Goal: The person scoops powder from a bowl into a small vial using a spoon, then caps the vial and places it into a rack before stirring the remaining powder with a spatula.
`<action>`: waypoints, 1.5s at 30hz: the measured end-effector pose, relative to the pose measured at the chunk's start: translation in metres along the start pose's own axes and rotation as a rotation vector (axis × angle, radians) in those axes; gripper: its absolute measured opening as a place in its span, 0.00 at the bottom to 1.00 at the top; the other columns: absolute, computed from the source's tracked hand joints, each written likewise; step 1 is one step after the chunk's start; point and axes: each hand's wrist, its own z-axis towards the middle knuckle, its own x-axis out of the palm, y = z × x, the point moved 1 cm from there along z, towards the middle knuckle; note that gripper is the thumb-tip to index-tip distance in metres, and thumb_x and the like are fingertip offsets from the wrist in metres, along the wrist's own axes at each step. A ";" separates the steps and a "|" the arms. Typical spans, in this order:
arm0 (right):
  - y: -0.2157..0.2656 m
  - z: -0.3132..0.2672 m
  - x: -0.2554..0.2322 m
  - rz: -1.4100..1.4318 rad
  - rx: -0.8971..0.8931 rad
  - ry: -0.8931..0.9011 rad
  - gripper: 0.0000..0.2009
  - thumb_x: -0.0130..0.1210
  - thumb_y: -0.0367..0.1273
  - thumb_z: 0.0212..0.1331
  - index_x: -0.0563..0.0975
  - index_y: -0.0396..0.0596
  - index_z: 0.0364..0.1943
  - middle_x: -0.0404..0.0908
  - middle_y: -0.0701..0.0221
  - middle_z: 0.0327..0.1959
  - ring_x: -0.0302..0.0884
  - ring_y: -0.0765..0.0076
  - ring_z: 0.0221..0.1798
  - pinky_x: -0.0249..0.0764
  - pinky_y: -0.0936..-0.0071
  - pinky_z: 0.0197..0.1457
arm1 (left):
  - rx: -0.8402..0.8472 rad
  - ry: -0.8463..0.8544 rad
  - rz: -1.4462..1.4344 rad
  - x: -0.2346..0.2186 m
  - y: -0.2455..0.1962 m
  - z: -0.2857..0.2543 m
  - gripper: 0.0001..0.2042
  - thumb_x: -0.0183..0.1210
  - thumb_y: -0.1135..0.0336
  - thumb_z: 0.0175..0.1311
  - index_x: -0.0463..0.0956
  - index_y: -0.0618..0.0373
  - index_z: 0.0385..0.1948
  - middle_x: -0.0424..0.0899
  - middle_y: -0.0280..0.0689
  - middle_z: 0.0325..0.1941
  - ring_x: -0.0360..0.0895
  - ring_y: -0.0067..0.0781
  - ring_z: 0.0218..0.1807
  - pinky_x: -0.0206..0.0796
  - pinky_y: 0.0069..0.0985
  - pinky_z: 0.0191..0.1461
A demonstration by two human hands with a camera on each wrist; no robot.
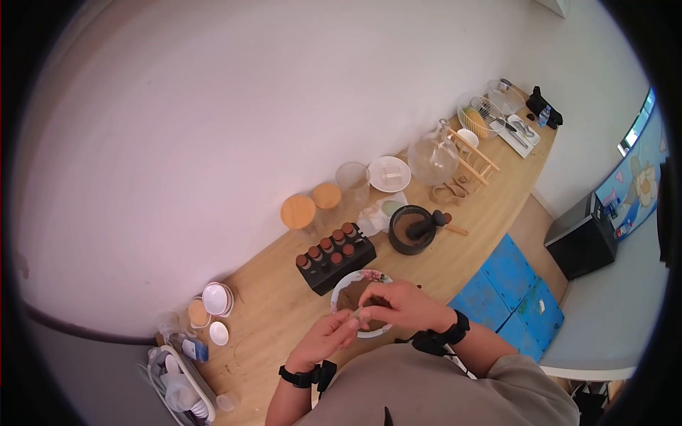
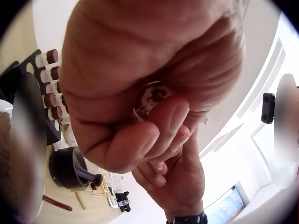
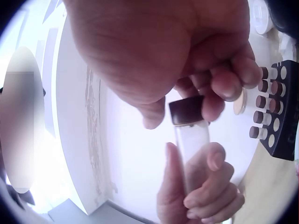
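Note:
In the right wrist view, a slim clear vial [image 3: 194,137] with a dark brown cap [image 3: 187,110] stands nearly upright, tilted slightly. My left hand [image 1: 320,339] grips its transparent body from below, fingers curled round it. At the top, my right hand [image 1: 412,309] has its thumb and fingers at either side of the cap, pinching it. Both hands are together over a white flower-patterned bowl [image 1: 371,275] that holds brown powder [image 1: 348,295]. My curled left fingers hide most of the vial in the left wrist view, where whitish and brown residue shows in the palm.
Just beyond the bowl stands a black rack [image 1: 322,282] of brown-capped vials. Right of it are a dark mortar [image 1: 408,247] and pestle [image 1: 420,229]. A large glass jug [image 1: 433,160] and wooden rack [image 1: 486,170] stand farther off. Small white bowls [image 1: 215,299] sit at left.

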 end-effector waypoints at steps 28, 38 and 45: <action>0.003 -0.019 -0.002 -0.054 -0.369 -0.054 0.15 0.70 0.26 0.65 0.86 0.49 0.56 0.85 0.69 0.48 0.83 0.64 0.45 0.79 0.70 0.48 | -0.092 0.134 -0.035 -0.005 0.002 -0.009 0.18 0.51 0.56 0.87 0.80 0.61 0.61 0.66 0.20 0.27 0.59 0.12 0.28 0.51 0.17 0.31; -0.063 -0.065 -0.059 0.408 -0.091 -0.647 0.17 0.69 0.18 0.63 0.85 0.41 0.55 0.87 0.75 0.45 0.86 0.75 0.50 0.85 0.73 0.56 | 0.061 -0.014 -0.030 -0.001 0.001 -0.028 0.26 0.50 0.46 0.86 0.75 0.65 0.63 0.72 0.27 0.27 0.62 0.16 0.27 0.54 0.19 0.33; -0.203 -0.111 -0.048 0.221 0.396 -0.838 0.17 0.74 0.20 0.58 0.86 0.40 0.52 0.88 0.74 0.37 0.86 0.77 0.41 0.84 0.76 0.50 | 0.019 -0.200 -0.057 0.013 0.015 -0.026 0.23 0.49 0.50 0.87 0.71 0.60 0.67 0.80 0.35 0.40 0.75 0.25 0.38 0.65 0.25 0.45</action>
